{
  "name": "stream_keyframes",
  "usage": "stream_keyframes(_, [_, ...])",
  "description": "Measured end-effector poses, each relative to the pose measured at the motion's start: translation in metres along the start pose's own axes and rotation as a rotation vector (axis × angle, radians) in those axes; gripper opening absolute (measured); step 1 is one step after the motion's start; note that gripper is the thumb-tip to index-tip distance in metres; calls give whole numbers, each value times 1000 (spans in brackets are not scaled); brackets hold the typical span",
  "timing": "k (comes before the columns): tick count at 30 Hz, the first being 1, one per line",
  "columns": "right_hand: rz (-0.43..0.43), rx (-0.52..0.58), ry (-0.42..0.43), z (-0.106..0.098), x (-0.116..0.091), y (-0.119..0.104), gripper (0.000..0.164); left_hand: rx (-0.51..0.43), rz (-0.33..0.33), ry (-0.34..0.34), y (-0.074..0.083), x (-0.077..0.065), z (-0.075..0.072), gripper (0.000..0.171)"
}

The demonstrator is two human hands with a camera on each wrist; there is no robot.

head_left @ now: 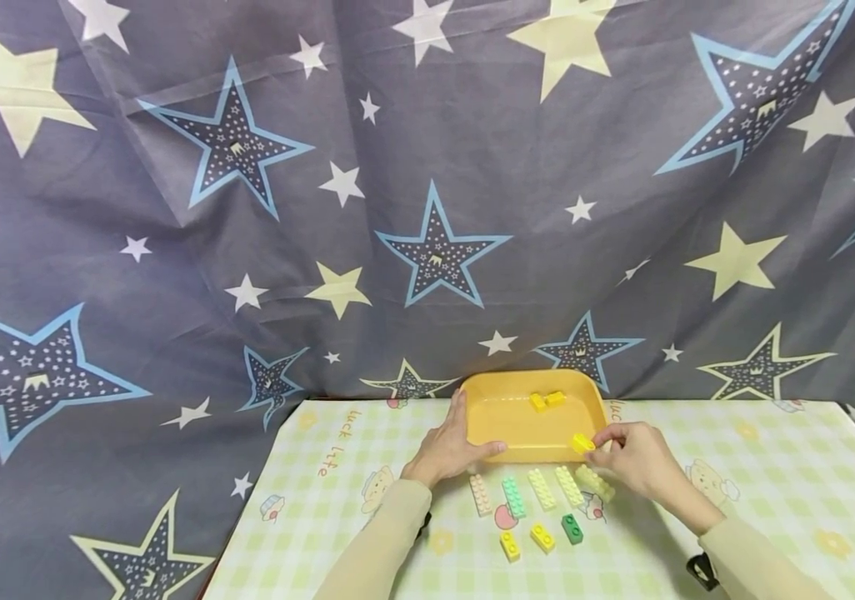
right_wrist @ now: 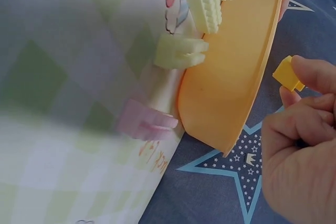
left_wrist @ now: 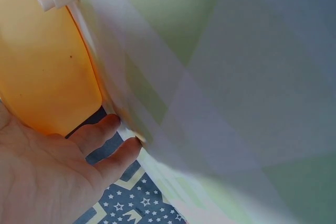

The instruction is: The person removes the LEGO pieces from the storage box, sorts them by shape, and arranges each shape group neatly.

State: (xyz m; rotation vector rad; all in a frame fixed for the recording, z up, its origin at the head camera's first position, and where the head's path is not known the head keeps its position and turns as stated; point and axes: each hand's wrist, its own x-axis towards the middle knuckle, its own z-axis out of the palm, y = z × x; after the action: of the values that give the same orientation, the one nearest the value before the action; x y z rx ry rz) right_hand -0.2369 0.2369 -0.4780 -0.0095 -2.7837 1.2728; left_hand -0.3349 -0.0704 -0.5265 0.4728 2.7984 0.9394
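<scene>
My right hand [head_left: 641,457] pinches a small yellow toy brick [head_left: 582,442] between thumb and fingertips, at the front right corner of the orange-yellow tray [head_left: 525,452]. In the right wrist view the same yellow brick [right_wrist: 288,74] stands out past the fingertips. My left hand [head_left: 448,446] lies along the tray's left side, its fingers stretched along the wall and its thumb at the front rim. Two yellow bricks [head_left: 538,402] lie inside the tray near the back. Nearest to the right hand on the table is a pale yellow-green brick [head_left: 594,482].
In front of the tray stands a row of long bricks: a pale pink one [head_left: 480,495], a mint green one [head_left: 513,497] and pale yellow-green ones [head_left: 542,489]. Closer in lie two short yellow bricks [head_left: 510,547] and a dark green one [head_left: 572,528]. A starry curtain [head_left: 427,333] hangs behind the checked tablecloth [head_left: 307,517].
</scene>
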Motion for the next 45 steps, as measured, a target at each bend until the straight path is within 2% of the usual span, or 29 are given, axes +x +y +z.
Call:
stream_keyframes(20, [132,-44,-24,7,-36,19,14,9,8,-4,-2,-1,1,127])
stream_keyframes(31, [185,-30,-37,14,-47,30,15,15,-7,-8,-2,1,0,127])
stream_keyframes(45, [251,-34,-70,25,-58,34,17,3,9,-10,-1,1,0,127])
